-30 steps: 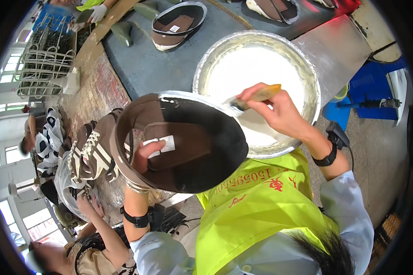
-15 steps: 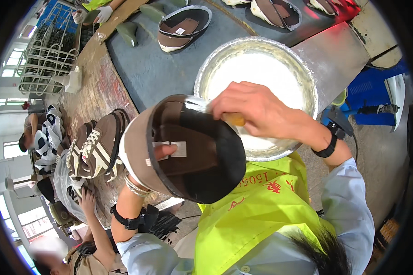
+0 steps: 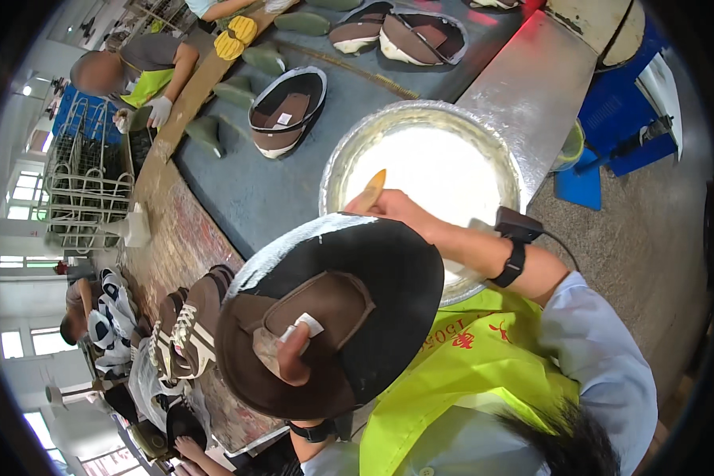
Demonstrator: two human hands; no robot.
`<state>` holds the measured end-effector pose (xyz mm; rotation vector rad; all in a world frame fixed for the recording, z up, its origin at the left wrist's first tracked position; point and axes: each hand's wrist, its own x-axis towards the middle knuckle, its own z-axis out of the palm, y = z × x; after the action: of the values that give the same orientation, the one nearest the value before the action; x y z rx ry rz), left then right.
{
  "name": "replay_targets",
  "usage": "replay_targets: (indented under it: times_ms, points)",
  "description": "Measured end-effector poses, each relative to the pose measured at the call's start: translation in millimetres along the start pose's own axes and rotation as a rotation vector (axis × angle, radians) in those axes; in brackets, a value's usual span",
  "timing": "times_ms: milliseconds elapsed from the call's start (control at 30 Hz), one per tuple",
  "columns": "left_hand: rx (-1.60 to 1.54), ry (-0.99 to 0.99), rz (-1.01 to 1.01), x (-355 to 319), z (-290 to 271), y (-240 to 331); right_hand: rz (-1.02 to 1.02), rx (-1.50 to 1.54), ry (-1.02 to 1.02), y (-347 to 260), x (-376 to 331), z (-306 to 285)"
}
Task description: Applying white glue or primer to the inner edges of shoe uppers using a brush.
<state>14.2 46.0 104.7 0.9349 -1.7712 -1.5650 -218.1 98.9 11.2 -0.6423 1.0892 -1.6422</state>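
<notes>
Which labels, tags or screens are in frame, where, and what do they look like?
Label: small white rectangle inside the held sole, by the left thumb.
Tag: small white patch inside the dark sole on the grey table.
Vest print: red marks on the yellow-green vest front.
Screens: none visible.

small white label inside held shoe sole, by thumb

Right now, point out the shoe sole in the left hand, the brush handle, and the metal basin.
shoe sole [image 3: 389, 278], head view, dark inner surface.
brush handle [image 3: 375, 185], head view, yellowish tip above the right hand.
metal basin [image 3: 337, 163], head view, left rim.
</notes>
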Motion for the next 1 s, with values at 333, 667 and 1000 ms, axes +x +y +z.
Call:
replay_targets:
  times_ms: [333,667,1000]
  points:
    - [-0.413,-0.062,-0.368,-7.0,4.4,2.3,-0.06,0.038,0.064,-43.5,-9.0,3.8]
    - [0.642,-0.115,0.368,-16.1,-32.7,-46.8,-0.479,-0.167,0.137,-76.7,-32.6,-4.1]
    - [-0.357,0.105,-0.25,-7.8,-7.0,-17.2,-0.452,-0.826,0.173,-52.4,-71.1,-10.2]
